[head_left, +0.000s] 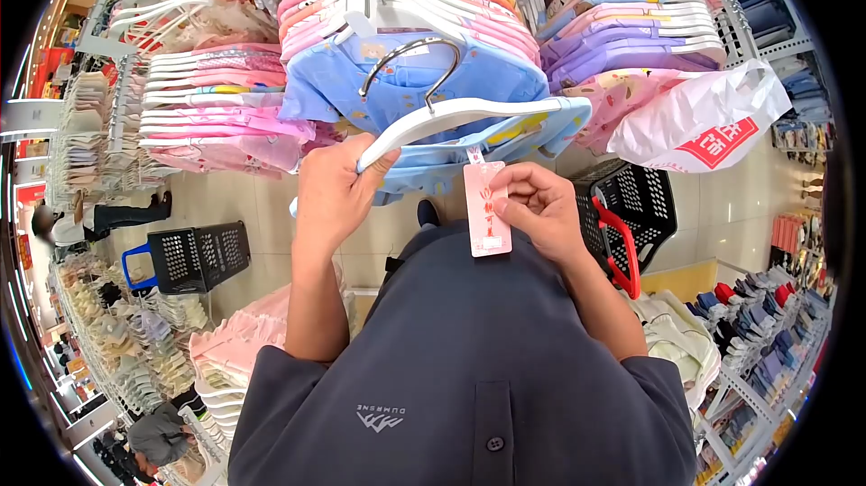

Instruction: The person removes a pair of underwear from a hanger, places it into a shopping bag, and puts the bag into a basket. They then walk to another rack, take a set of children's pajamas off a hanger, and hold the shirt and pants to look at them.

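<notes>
My left hand (pixel 336 190) is closed around one arm of a white hanger (pixel 469 111) with a metal hook. From that hanger hangs a light blue garment (pixel 541 132) with yellow print, held off the rack in front of my chest. A pink hang tag (pixel 488 209) with red lettering dangles at the garment's neck. The thumb and fingers of my right hand (pixel 539 209) pinch the tag's right edge. Just beyond the hanger, a blue garment (pixel 410 71) hangs at the front of the rack's row.
Rows of pink clothes (pixel 216 116) and purple clothes (pixel 631 44) hang on either side. A white plastic bag (pixel 699 116) hangs at the right. Black shopping baskets stand on the floor, one with a blue handle (pixel 138 267), one with a red handle (pixel 621 247). Other people are at the far left.
</notes>
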Motion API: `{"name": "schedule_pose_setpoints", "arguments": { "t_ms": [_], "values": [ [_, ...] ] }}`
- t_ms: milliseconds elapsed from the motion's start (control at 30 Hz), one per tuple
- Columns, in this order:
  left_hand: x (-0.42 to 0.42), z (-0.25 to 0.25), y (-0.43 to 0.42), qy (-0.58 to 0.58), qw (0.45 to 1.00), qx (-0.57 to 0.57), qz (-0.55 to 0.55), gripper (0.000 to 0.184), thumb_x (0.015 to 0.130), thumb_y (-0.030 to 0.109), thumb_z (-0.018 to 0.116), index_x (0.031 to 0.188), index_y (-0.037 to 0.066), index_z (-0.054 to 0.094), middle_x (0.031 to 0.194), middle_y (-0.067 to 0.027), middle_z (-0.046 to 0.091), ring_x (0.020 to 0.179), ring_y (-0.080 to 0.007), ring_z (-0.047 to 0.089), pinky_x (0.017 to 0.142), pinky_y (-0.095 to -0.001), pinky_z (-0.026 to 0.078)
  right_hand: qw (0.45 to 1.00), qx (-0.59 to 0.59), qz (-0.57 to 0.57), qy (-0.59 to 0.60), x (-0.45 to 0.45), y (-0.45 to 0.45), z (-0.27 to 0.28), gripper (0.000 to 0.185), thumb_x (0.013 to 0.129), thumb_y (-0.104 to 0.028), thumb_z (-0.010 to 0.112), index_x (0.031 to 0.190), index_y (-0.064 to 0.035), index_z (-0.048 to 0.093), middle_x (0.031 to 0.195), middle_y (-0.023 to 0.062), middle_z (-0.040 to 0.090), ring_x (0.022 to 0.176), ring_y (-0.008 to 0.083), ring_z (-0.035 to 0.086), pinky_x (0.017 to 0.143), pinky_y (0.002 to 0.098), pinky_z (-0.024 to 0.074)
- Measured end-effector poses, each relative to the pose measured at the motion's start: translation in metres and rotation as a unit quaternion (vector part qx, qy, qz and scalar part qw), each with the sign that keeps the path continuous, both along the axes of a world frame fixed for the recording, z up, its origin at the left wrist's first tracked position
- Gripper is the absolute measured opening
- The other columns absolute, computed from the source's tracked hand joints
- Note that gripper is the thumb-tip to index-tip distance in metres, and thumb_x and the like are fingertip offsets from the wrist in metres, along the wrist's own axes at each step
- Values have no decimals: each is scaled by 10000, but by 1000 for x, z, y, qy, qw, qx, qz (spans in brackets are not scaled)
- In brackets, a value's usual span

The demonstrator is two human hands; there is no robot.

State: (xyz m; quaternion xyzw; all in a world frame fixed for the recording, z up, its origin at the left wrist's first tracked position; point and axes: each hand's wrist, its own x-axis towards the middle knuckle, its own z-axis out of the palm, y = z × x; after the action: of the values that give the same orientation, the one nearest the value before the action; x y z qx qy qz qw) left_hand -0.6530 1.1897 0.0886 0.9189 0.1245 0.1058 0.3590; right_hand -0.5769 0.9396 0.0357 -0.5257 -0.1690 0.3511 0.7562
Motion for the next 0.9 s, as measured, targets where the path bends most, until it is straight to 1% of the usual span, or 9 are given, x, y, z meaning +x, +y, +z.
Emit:
{"name": "schedule_pose_setpoints", "arguments": {
  "t_ms": [167, 233, 300, 367, 400, 533, 633, 767, 900],
  "values": [
    [1, 3, -3, -8, 1000, -28, 3, 288, 899, 297, 647, 772, 38, 648, 545, -121, 501, 464, -262, 468, 467, -335, 376, 1000, 11, -23, 17, 0, 4, 1, 172, 854, 69, 571, 1021, 31, 566, 935, 94, 650, 802, 115, 641, 721, 237, 517],
    [1, 3, -4, -11, 1000, -26, 0, 297, 899, 300, 646, 762, 37, 641, 542, -119, 498, 462, -263, 464, 465, -336, 374, 991, 15, -2, 135, 4, 3, -9, 148, 832, 83, 516, 948, -5, 539, 869, 89, 617, 728, 147, 621, 668, 265, 523],
    [1, 3, -4, -14, 1000, -24, -4, 306, 900, 303, 644, 751, 36, 634, 539, -118, 495, 460, -264, 461, 464, -337, 373, 980, 62, 1, 187, 5, 6, -8, 101, 842, 6, 479, 932, -34, 499, 810, 72, 545, 675, 164, 555, 632, 310, 525],
    [1, 4, -4, 7, 1000, -2, -10, 331, 901, 310, 639, 722, 33, 610, 535, -118, 491, 461, -273, 464, 464, -343, 371, 905, 197, 53, 374, 6, 6, -19, 153, 874, -103, 464, 1008, -39, 499, 804, 58, 482, 662, 150, 489, 638, 348, 530],
    [0, 4, -5, 7, 1000, -2, -10, 331, 901, 310, 639, 722, 33, 610, 535, -118, 491, 461, -273, 464, 464, -343, 371, 892, 202, 78, 396, 7, 6, -19, 265, 898, -247, 470, 1068, -46, 496, 826, 58, 453, 679, 150, 467, 650, 377, 535],
    [0, 6, -6, 4, 1000, -1, -16, 361, 900, 313, 636, 688, 28, 574, 537, -126, 485, 467, -286, 471, 466, -356, 367, 868, 226, 114, 426, 0, 11, -18, 355, 906, -345, 495, 1109, -55, 506, 847, 67, 458, 688, 162, 475, 657, 381, 537],
    [-1, 6, -6, 14, 1000, 3, -15, 367, 898, 311, 637, 679, 25, 563, 541, -130, 482, 471, -287, 470, 469, -359, 365, 892, 186, 140, 388, -2, 11, -13, 429, 894, -420, 549, 1134, -66, 513, 883, 72, 470, 751, 197, 514, 701, 411, 552],
    [-2, 6, -7, 11, 1000, 2, -22, 370, 894, 306, 644, 676, 21, 555, 545, -130, 478, 472, -277, 459, 471, -353, 362, 905, 185, 139, 357, -5, 12, -19, 385, 897, -325, 585, 1140, -49, 470, 866, 68, 506, 755, 184, 535, 724, 430, 563],
    [-4, 7, -9, 11, 1000, -2, -24, 372, 892, 303, 648, 671, 20, 551, 546, -125, 475, 472, -270, 447, 470, -350, 358, 931, 92, 117, 333, -10, 18, -21, 385, 874, -249, 634, 1139, -31, 459, 842, 55, 516, 725, 173, 555, 728, 425, 567]
  ]
}}
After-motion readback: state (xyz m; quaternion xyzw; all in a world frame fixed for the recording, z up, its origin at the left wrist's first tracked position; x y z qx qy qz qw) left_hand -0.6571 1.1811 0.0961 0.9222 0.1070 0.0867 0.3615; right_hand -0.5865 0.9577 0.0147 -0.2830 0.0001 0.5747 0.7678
